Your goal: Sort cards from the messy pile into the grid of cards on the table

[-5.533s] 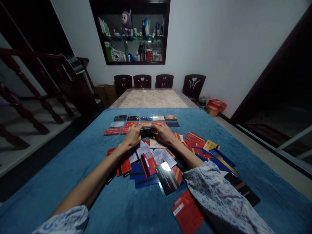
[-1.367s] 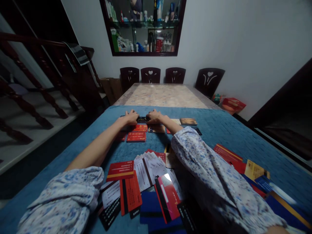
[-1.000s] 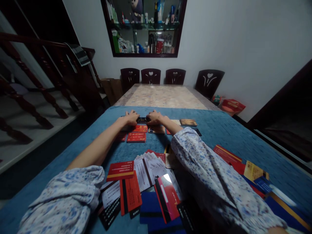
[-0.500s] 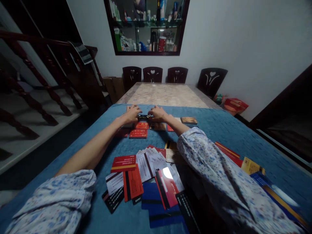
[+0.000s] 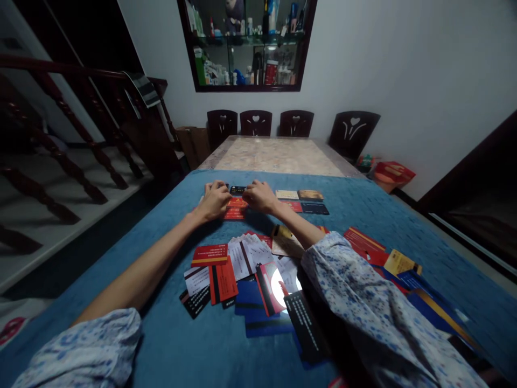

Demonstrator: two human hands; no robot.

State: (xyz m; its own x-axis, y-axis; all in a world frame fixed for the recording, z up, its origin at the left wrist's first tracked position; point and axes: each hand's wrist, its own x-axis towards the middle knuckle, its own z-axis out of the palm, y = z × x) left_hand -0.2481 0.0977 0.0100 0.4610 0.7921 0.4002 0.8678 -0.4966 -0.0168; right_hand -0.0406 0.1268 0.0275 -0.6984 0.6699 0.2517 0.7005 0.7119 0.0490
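Note:
My left hand [image 5: 216, 200] and my right hand [image 5: 259, 196] are at the far rows of cards, one on each side of a red card [image 5: 237, 202]. The fingers of both are curled, with the tips at this card's edges. Just beyond it lies a black card [image 5: 238, 189]. Another red card [image 5: 234, 214] is on the near side. To the right of my right hand are a cream card [image 5: 287, 194], a brown card [image 5: 311, 195] and a dark blue card [image 5: 315, 208]. My left hand partly hides the cards at the left end.
Nearer on the blue cloth [image 5: 161, 334] is a loose spread of white, red, blue and black cards [image 5: 246, 256]. More cards, one of them yellow [image 5: 399, 263], lie at the right by my right sleeve. Chairs [image 5: 255, 124] stand beyond the bare tabletop [image 5: 274, 153].
Both hands have come a little nearer, from the black card to the red card on its near side. The black card now lies uncovered. The view has shifted slightly.

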